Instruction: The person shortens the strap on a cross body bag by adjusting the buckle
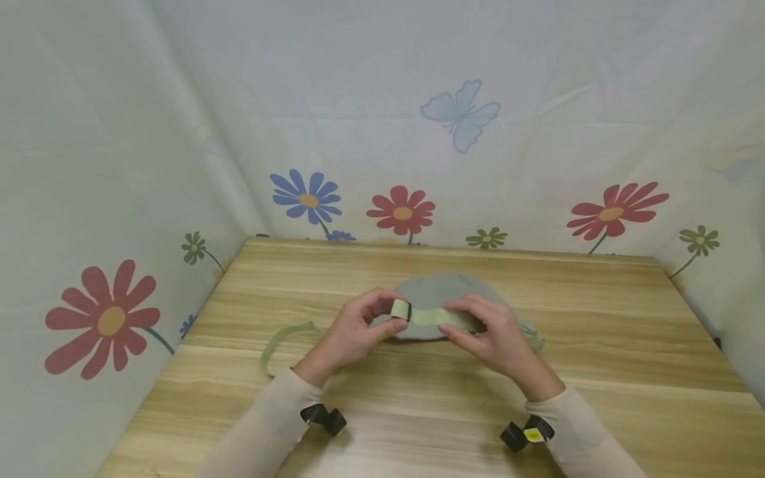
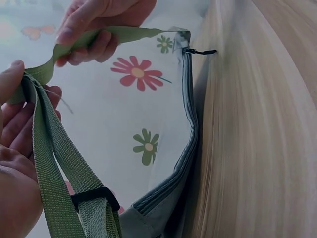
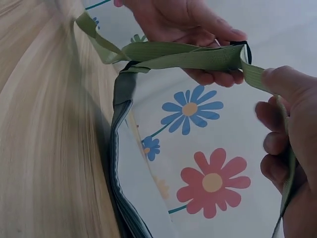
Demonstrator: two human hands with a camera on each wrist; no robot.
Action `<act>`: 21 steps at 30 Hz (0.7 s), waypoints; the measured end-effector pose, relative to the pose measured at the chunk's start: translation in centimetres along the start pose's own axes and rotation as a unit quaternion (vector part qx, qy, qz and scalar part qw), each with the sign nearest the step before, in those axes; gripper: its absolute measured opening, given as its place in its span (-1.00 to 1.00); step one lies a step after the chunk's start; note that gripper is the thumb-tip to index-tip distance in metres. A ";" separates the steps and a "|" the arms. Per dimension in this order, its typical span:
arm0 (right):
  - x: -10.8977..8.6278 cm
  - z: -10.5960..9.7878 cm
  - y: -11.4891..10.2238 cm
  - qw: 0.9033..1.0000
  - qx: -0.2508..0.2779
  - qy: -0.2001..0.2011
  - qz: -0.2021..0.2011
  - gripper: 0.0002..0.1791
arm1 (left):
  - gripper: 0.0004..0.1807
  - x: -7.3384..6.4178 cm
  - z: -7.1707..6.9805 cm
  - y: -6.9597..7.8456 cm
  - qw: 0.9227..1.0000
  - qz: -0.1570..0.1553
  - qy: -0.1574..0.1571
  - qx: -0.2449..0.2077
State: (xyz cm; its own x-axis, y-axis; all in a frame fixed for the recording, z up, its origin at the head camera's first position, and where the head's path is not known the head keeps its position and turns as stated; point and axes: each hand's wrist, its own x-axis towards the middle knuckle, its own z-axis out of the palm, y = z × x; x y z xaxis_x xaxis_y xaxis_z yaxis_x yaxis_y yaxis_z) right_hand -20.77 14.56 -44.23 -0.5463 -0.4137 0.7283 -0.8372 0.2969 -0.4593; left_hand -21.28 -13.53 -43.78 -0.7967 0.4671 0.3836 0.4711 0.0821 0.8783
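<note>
A grey-green zipped bag (image 1: 445, 287) lies on the table behind both hands, with a light green webbing strap (image 1: 427, 317) stretched in front of it. My left hand (image 1: 349, 332) pinches a folded loop of this strap beside a black slide buckle (image 1: 409, 311). The right hand (image 1: 496, 335) grips the strap further right, thumb on top and curled fingers beneath. In the left wrist view the strap runs from the right hand to the bag's corner, near a dark zipper pull (image 2: 202, 51). Another black buckle (image 2: 95, 195) sits lower on the doubled webbing.
A loose strap end (image 1: 271, 348) curves over the wooden table (image 1: 382, 411) left of the bag. White curtains (image 1: 335, 86) printed with flowers and a butterfly stand behind the table and at its sides. Each wrist wears a black camera (image 1: 325, 419) on a band.
</note>
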 end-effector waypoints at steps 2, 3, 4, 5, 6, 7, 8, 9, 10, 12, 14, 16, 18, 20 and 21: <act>0.1 0.0 -0.1 1.000 0.000 -0.003 0.002 -0.71 | -0.66 0.0 0.0 0.1 1.000 0.002 0.007 -0.013; 0.2 0.1 -0.2 1.000 -0.001 -0.004 0.001 -0.71 | -0.66 0.0 -0.1 0.1 1.000 0.003 0.010 -0.018; 0.2 0.2 -0.2 1.000 -0.001 -0.004 -0.002 -0.71 | -0.66 0.0 -0.1 0.2 1.000 0.003 0.013 -0.022; 0.3 0.3 -0.3 1.000 0.002 -0.004 -0.004 -0.71 | -0.66 0.1 -0.1 0.2 1.000 0.003 0.014 -0.026; 0.4 0.3 -0.3 1.000 0.006 -0.003 -0.007 -0.72 | -0.66 0.1 0.0 0.2 0.999 0.003 0.014 -0.029; 0.4 0.4 -0.4 1.000 0.013 0.000 -0.009 -0.71 | -0.67 0.1 0.0 0.2 0.999 0.005 0.013 -0.033; 0.4 0.5 -0.5 1.000 0.021 0.003 -0.009 -0.70 | -0.67 0.1 0.1 0.2 0.999 0.006 0.011 -0.035; 0.4 0.6 -0.6 0.999 0.031 0.005 -0.006 -0.69 | -0.67 0.1 0.1 0.2 0.999 0.008 0.010 -0.038; 0.5 0.7 -0.7 0.999 0.041 0.008 -0.004 -0.67 | -0.67 0.1 0.2 0.1 0.999 0.009 0.008 -0.040; 0.5 0.9 -0.9 0.999 0.053 0.011 0.003 -0.63 | -0.67 0.1 0.4 0.0 0.999 0.009 0.004 -0.044; 0.6 1.1 -1.1 0.998 0.061 0.007 0.010 -0.61 | -0.66 0.1 0.5 -0.2 0.999 0.007 -0.003 -0.045; 0.8 1.2 -1.2 0.998 0.062 0.000 0.010 -0.60 | -0.67 0.1 0.6 -0.3 0.999 0.009 -0.011 -0.043; 1.0 1.3 -1.2 0.998 0.054 -0.010 0.005 -0.61 | -0.68 0.1 0.6 -0.3 0.999 0.008 -0.021 -0.039; 1.2 1.3 -1.3 0.999 0.039 -0.021 -0.002 -0.62 | -0.68 0.2 0.6 -0.3 0.999 0.002 -0.029 -0.032; 1.3 1.2 -1.3 0.999 0.031 -0.026 -0.004 -0.63 | -0.68 0.2 0.6 -0.2 0.999 -0.002 -0.031 -0.028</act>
State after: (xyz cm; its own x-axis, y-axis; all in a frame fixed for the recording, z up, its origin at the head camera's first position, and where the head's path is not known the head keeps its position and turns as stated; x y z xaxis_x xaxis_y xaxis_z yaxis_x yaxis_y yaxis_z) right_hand -20.40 12.57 -43.33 -0.5388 -0.4600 0.7058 -0.8407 0.2402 -0.4853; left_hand -21.32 -12.88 -44.07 -0.7733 0.5199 0.3629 0.4443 0.0359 0.8952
